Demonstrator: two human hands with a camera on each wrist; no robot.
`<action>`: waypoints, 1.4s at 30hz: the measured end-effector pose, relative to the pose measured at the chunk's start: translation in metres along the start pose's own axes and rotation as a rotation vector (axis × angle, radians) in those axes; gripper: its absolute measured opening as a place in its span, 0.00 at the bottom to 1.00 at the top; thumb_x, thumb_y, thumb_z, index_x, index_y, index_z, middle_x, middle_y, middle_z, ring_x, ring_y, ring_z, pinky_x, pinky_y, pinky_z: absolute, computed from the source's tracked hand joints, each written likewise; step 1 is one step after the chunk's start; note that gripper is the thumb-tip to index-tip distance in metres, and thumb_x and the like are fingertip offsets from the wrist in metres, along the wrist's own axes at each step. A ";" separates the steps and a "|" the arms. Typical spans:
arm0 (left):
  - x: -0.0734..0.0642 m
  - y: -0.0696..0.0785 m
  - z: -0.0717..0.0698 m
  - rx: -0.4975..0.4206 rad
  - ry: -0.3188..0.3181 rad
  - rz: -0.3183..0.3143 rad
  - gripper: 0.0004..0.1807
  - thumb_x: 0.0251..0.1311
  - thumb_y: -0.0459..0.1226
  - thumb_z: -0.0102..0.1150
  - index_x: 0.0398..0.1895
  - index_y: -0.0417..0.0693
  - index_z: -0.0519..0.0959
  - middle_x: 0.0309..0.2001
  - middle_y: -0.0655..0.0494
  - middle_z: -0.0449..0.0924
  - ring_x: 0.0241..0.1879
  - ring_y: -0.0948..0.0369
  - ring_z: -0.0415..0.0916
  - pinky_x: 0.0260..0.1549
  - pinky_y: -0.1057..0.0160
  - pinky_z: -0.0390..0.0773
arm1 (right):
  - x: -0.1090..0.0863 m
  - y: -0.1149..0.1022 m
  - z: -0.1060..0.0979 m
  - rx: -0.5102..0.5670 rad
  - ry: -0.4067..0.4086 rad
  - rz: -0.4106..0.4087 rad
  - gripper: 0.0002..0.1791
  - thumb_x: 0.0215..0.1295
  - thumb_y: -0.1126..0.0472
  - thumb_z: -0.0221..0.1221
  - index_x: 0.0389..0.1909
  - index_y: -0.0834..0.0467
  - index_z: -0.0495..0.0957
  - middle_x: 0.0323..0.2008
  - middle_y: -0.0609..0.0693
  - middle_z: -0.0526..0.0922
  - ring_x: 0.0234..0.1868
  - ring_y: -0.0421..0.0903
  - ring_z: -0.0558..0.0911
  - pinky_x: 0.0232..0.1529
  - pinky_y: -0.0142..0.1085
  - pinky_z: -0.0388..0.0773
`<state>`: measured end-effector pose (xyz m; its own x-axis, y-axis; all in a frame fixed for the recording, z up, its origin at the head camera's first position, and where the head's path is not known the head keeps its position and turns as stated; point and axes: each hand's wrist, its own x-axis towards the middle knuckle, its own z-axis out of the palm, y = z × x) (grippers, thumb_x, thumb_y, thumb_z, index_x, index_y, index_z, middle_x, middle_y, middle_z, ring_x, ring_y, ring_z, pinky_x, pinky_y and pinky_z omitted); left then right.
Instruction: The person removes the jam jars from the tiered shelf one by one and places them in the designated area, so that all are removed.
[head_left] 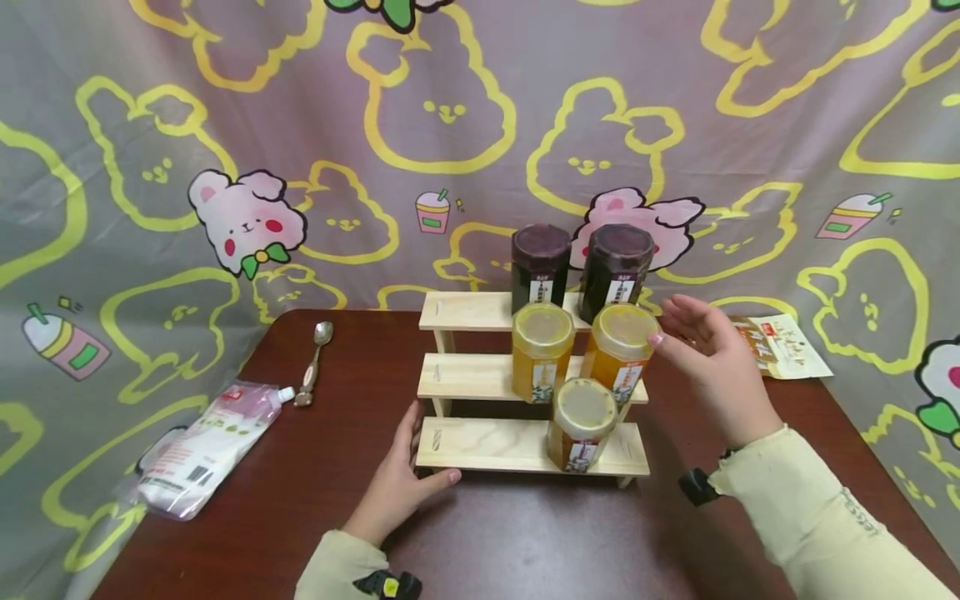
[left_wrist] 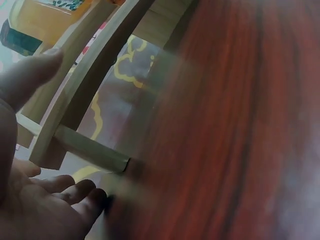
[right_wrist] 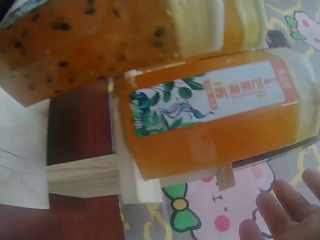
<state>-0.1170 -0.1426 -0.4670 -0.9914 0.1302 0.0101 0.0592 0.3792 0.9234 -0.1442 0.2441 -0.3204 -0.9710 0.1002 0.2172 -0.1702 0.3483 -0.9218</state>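
Note:
A three-tier wooden rack (head_left: 480,439) bears several jars. Two dark jars (head_left: 540,271) with purple lids stand on the top tier, two orange-yellow jars (head_left: 540,367) on the middle one. On the bottom tier is a seed-flecked amber jar (head_left: 585,425), large in the right wrist view. My left hand (head_left: 401,475) is at the rack's lower left end, fingers beside it, thumb extended along the front. My right hand (head_left: 708,358) is beside the right middle-tier jar (right_wrist: 210,135), thumb right at its lid in the head view, other fingers spread and apart from it.
To the left lie a spouted pouch (head_left: 213,442) and a spoon (head_left: 313,362) on the dark wooden table (head_left: 517,542). A brown and white packet (head_left: 787,346) lies at the back right. A patterned curtain (head_left: 450,100) hangs behind the table.

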 end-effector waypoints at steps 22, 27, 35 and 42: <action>0.009 -0.019 0.003 -0.191 -0.010 0.058 0.54 0.47 0.31 0.79 0.76 0.40 0.56 0.65 0.40 0.71 0.62 0.49 0.72 0.54 0.69 0.75 | 0.053 -0.018 0.008 0.031 -0.153 0.121 0.45 0.67 0.45 0.64 0.78 0.54 0.55 0.73 0.57 0.64 0.68 0.53 0.67 0.68 0.52 0.66; 0.011 -0.022 0.003 -0.237 -0.016 0.046 0.54 0.46 0.29 0.78 0.76 0.42 0.56 0.64 0.40 0.72 0.60 0.49 0.74 0.51 0.69 0.76 | 0.063 -0.020 0.011 0.009 -0.175 0.147 0.42 0.66 0.43 0.64 0.75 0.54 0.60 0.67 0.55 0.69 0.60 0.49 0.71 0.57 0.37 0.74; 0.013 -0.020 0.002 -0.271 -0.022 0.053 0.53 0.47 0.27 0.77 0.76 0.40 0.56 0.64 0.38 0.71 0.60 0.48 0.73 0.51 0.69 0.77 | 0.073 -0.025 0.015 0.017 -0.218 0.173 0.40 0.65 0.42 0.65 0.73 0.51 0.63 0.65 0.54 0.69 0.57 0.50 0.73 0.55 0.42 0.74; 0.013 -0.020 0.003 -0.295 -0.024 0.039 0.53 0.48 0.27 0.77 0.76 0.40 0.55 0.64 0.38 0.71 0.60 0.48 0.73 0.51 0.69 0.76 | 0.081 -0.027 0.015 -0.031 -0.279 0.185 0.41 0.64 0.45 0.66 0.73 0.54 0.61 0.63 0.57 0.71 0.50 0.49 0.79 0.48 0.38 0.78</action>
<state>-0.1308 -0.1456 -0.4867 -0.9858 0.1623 0.0422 0.0576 0.0916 0.9941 -0.2205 0.2290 -0.2826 -0.9942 -0.0935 -0.0527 0.0138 0.3764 -0.9264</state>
